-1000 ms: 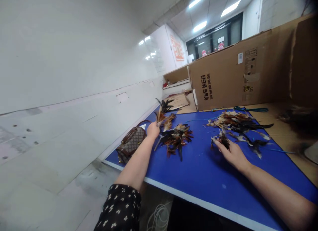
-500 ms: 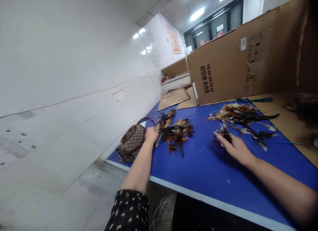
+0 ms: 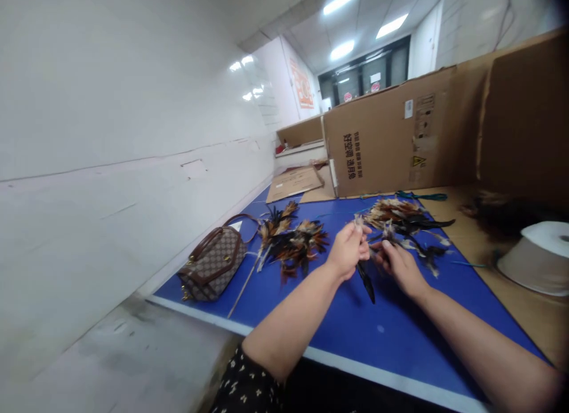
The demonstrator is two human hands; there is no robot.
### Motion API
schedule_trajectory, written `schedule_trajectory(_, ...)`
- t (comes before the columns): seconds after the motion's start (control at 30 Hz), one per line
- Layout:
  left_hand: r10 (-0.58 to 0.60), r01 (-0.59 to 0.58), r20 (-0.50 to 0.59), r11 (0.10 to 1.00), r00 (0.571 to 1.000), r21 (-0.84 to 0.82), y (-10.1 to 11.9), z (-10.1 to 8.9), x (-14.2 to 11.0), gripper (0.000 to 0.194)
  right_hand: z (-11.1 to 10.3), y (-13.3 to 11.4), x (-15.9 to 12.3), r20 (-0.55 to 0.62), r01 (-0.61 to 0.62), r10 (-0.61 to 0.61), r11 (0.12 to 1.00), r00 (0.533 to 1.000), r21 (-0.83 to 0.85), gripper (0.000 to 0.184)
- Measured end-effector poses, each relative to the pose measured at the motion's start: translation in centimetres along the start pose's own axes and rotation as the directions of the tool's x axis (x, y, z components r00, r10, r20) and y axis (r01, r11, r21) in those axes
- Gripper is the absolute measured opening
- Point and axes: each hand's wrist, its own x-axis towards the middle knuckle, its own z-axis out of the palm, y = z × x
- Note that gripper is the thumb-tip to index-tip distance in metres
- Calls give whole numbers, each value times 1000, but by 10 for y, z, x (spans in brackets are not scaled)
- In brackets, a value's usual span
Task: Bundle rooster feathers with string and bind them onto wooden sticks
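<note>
My left hand [image 3: 349, 252] is closed in a pinch beside my right hand over the blue tabletop. A dark feather [image 3: 367, 284] sticks out below its fingers, and a pale wisp shows above the fingertips. My right hand [image 3: 402, 269] is closed around a small bunch of feathers [image 3: 388, 230], whose whitish ends rise past the thumb. To the left lies a pile of brown and black feathers [image 3: 296, 244]. Behind my right hand is another heap, tan and brown feathers [image 3: 391, 211] with long black ones at its right.
A patterned handbag [image 3: 216, 263] stands at the table's left end by the white wall. A large cardboard box [image 3: 382, 146] walls off the back. At right are a white spool [image 3: 536, 262], a dark blurred bundle [image 3: 498, 214] and a green cord [image 3: 422, 196].
My left hand has let go of feathers at the left pile and moved right, next to my right hand. It now grips a dark feather. My right hand keeps its bunch.
</note>
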Motion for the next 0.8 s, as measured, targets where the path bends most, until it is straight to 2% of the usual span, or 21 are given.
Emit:
schedule_trajectory(0.1,-14,10,-65,998,998,-68,-34,12,4,44,-1,-9,-2,15,22,-22,998,1000,52,56)
schedule_trajectory(0.17,-14,10,-81,998,997,-54,-47,8,4,46,-1,-12,-4,18,25,-28,990,999,137,51)
schedule_trajectory(0.23,-43,41,-52,998,998,-38,-54,1,0,49,-1,-13,-4,15,4,-8,979,1000,205,48)
schedule_trajectory(0.3,-86,86,-1,996,996,-37,-57,-5,-5,50,-3,-13,-4,-16,25,-23,982,1000,189,47)
schedule_trajectory(0.43,-142,143,68,990,988,-17,-58,-13,-14,50,-7,-12,-2,-96,154,-152,988,984,5,43)
schedule_trajectory(0.63,-153,149,107,988,982,47,-58,-16,-16,50,-6,-10,-4,-88,170,-182,977,979,-130,49)
schedule_trajectory(0.8,-134,123,101,987,986,108,-62,-17,-17,51,-6,-8,-3,-49,225,-235,962,971,-157,41)
